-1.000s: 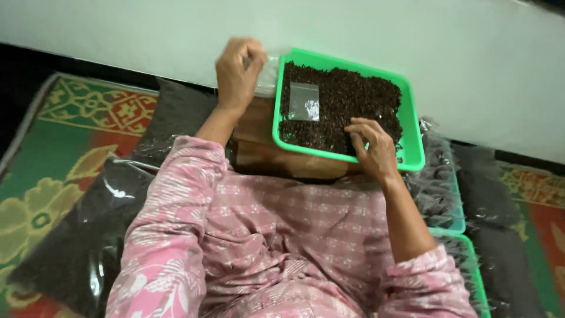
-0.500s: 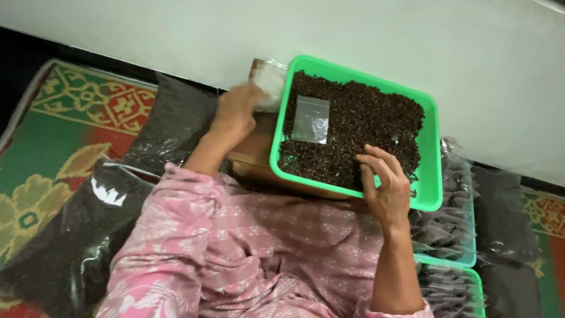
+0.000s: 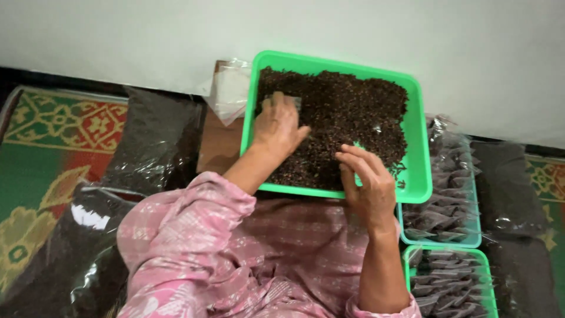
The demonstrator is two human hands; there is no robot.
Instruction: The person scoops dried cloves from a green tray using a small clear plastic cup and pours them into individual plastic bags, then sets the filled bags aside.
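Tray holds cloves; empty bags left; packet baskets right.
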